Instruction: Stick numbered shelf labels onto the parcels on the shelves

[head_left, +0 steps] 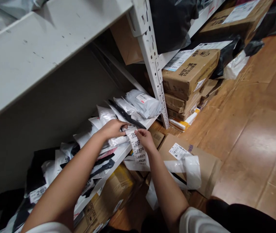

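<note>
A long strip of white number labels (140, 149), printed with numbers such as 2028 and 2029, hangs down in front of the shelf edge. My right hand (144, 138) pinches its upper right edge between thumb and fingers. At the strip's top left, my left hand (113, 129) has its thumb and fingertips closed on the upper end. Just behind both hands lies a black plastic parcel (125, 113) among white ones, with a grey parcel (144, 103) beyond. A white plastic-wrapped parcel (118, 141) sits partly under my left hand.
Bagged parcels line the low white shelf (118, 161); one carries a number label (38, 193). An upper shelf (48, 42) overhangs on the left. A perforated metal post (152, 64) stands ahead. Cardboard boxes (188, 76) are stacked beyond it, and another carton (201, 165) lies on the wooden floor.
</note>
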A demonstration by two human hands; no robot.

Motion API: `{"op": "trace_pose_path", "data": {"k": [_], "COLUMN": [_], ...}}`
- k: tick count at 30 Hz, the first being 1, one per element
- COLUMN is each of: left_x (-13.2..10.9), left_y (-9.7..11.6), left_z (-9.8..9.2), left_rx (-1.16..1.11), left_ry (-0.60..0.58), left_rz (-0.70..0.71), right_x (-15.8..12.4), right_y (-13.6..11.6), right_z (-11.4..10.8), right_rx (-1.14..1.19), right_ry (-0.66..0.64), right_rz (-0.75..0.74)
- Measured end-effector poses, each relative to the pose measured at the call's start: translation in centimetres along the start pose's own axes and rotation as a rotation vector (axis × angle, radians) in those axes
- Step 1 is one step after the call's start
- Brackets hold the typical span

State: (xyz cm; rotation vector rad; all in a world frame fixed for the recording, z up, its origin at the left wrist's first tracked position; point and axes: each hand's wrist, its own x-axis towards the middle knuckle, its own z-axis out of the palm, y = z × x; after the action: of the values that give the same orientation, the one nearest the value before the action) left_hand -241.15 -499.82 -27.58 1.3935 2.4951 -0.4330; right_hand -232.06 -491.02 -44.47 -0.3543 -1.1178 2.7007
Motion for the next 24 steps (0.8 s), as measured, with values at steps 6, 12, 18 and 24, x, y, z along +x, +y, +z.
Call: {"op": "trace_pose_path", "data": {"k": [6, 12, 18, 24], "left_x": [0.1, 0.2, 0.3, 0.2], "left_y": [0.3, 0.7, 0.7, 0.5], "left_z": [-0.1, -0.1, 0.0, 0.2], "left_rx": [0.06, 0.049, -0.024, -0.011], "left_ry": [0.005, 0.025, -0.023, -0.021], "left_rz": [0.017, -0.029, -0.024, -0.033], "right_x": [0.9, 0.6, 0.2, -0.3], "right_y": [1.2, 1.5, 1.4, 1.4], "right_z": [1.4, 1.1, 2.4, 2.3], "right_rx": [-0.145, -0.154, -0.131, 0.105], "right_ry": [0.169, 0.211, 0.223, 0.11], "right_rz": [-0.001, -0.035, -0.16, 0.045]}}
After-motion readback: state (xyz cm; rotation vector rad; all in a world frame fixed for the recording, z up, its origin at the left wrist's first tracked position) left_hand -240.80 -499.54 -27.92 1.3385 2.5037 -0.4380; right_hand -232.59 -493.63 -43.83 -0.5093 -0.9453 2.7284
